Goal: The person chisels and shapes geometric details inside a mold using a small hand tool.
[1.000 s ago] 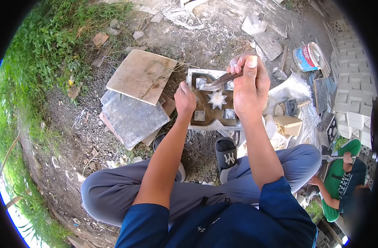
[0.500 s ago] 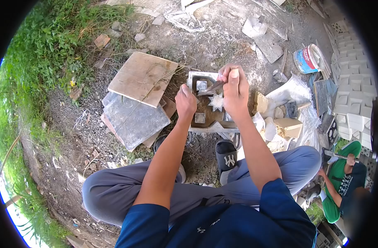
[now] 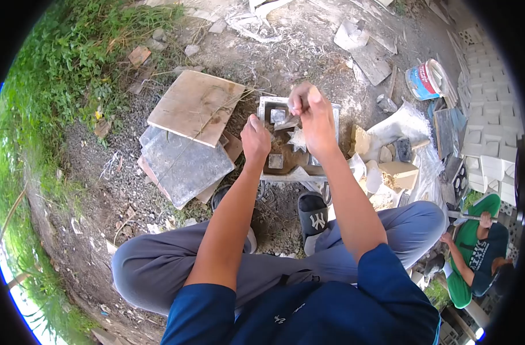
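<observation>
A square mould (image 3: 302, 177) with pale rims sits on the ground in front of me. Inside it are a star-shaped block (image 3: 297, 139) at the centre and small square blocks (image 3: 275, 161) towards the corners. My left hand (image 3: 256, 140) is closed at the mould's left rim, thumb on top. Over the mould's right half, my right hand (image 3: 316, 118) grips a small trowel-like tool (image 3: 287, 122), its flat blade pointing left near the upper-left square block. The handle is hidden in my fingers, and my right hand covers part of the mould.
Left of the mould lie a wooden board (image 3: 198, 108) and a grey slab (image 3: 187, 167). To the right are broken pale chunks (image 3: 399, 173), a plastic sheet (image 3: 409, 127) and a paint bucket (image 3: 424, 81). Another person (image 3: 478, 253) sits at far right, beside stacked patterned blocks (image 3: 485, 109).
My right hand has risen slightly and shifted left, turning the tool over the mould. My left hand stays at the left rim. The view has shifted slightly.
</observation>
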The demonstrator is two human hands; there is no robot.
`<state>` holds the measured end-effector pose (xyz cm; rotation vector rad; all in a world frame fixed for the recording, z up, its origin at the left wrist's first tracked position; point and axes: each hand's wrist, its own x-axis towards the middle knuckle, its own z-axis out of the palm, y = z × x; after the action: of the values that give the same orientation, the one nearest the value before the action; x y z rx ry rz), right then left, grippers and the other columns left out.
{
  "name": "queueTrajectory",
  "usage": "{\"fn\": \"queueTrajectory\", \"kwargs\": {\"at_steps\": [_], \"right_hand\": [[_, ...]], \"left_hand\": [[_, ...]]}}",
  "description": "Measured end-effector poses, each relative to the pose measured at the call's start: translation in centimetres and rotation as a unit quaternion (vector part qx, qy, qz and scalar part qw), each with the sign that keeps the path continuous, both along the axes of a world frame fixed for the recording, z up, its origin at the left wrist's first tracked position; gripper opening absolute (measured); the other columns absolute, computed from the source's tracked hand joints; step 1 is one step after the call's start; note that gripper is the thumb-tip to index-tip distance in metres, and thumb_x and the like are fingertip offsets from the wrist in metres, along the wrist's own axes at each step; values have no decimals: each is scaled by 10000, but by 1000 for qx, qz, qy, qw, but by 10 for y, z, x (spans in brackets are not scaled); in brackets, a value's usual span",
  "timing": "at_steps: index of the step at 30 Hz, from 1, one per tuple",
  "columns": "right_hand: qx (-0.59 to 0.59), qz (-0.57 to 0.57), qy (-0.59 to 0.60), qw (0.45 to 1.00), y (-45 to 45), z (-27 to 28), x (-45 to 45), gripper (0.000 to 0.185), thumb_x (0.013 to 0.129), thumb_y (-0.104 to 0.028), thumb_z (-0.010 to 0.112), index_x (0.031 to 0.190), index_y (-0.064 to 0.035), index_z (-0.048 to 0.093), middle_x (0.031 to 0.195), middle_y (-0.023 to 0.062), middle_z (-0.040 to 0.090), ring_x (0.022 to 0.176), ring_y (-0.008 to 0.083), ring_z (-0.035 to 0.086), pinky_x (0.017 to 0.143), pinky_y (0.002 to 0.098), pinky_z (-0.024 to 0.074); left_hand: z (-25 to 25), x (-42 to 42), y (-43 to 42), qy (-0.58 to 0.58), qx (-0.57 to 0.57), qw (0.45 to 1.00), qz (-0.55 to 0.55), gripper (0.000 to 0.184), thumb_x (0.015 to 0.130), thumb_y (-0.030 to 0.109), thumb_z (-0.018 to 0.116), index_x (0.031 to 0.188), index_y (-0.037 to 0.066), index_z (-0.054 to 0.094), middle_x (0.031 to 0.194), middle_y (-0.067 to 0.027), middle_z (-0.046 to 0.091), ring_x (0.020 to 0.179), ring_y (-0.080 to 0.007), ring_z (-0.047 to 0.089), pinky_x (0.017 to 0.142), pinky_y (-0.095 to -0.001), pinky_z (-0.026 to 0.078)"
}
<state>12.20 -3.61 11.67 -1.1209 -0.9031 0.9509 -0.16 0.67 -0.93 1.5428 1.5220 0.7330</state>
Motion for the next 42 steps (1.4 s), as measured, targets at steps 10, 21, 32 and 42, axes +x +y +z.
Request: {"fn": "queueTrajectory", "kwargs": {"at_steps": [10, 21, 32, 42], "right_hand": [[50, -3, 65, 997, -13, 4, -9, 494, 1043, -511, 535, 850, -60, 474, 860, 29, 425, 837, 153, 399, 810, 308, 348], [24, 70, -7, 997, -17, -23, -11, 410, 1026, -449, 601, 945, -62, 493, 921, 17, 442, 845, 124, 409, 791, 298, 344], [84, 46, -76, 993, -18, -12, -21, 369, 1062, -440, 590, 1039, -83, 502, 957, 24, 464, 864, 111, 384, 795, 289, 347], [84, -18, -188, 978, -7, -23, -21, 323, 1095, -356, 573, 952, -71, 520, 856, 1, 471, 756, 98, 392, 698, 274, 368]], "left_hand": [[-1, -2, -2, -7, -20, 1000, -22, 499, 1103, 318, 299, 1009, -58, 614, 984, -369, 655, 990, -583, 593, 859, -605, 455], [0, -2, 4, -23, -4, 999, -26, 523, 1104, 341, 288, 1000, -52, 617, 957, -366, 660, 979, -589, 594, 851, -617, 454], [1, -2, -2, -14, -15, 999, -25, 530, 1104, 331, 291, 1068, -68, 637, 1017, -374, 664, 1017, -585, 600, 871, -607, 459], [-3, -1, 0, -47, 9, 999, -23, 574, 1110, 366, 271, 1024, -82, 621, 974, -387, 652, 967, -612, 576, 838, -628, 439]]}}
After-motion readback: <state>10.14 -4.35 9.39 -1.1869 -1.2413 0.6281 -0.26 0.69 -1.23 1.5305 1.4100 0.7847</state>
